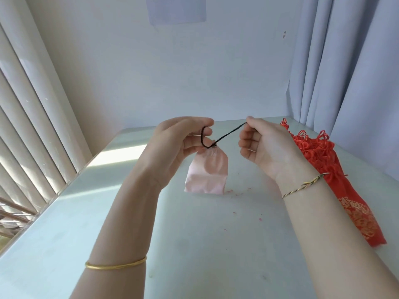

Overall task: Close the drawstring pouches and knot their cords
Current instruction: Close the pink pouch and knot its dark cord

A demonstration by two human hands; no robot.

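Above the middle of the table [194,244], both hands were raised with a pink pouch [207,172] hanging between them. The pouch's mouth was gathered shut at the top, and its bottom edge appeared to touch or nearly touch the tabletop, though the angle made that hard to judge.

A black cord [228,133] ran from the gathered neck in two directions. One part looped up to the left hand [180,145], whose thumb and fingers were pinched closed on the loop, palm turned toward the pouch. The other part stretched taut, up and to the right, to the right hand [262,145], which gripped the cord's end between thumb and forefinger while the remaining fingers curled loosely inward. Where the two strands met at the neck there was a small dark bunch; whether that was already a knot could not be told.

On the left forearm sat a gold bangle [116,265]. On the right wrist was a thin twisted bracelet [302,185].

Behind and beside the right arm lay a pile of red pouches [336,175] with red cords tangled on top and gold patterning on the nearest cloth, well apart from the pink one. Small reddish scraps of thread [237,194] were scattered on the table just beside the pink pouch.

At the left edge stood vertical blinds [32,104], at the right a pale curtain [345,61], and a sheet of paper [176,9] was fixed to the wall ahead.
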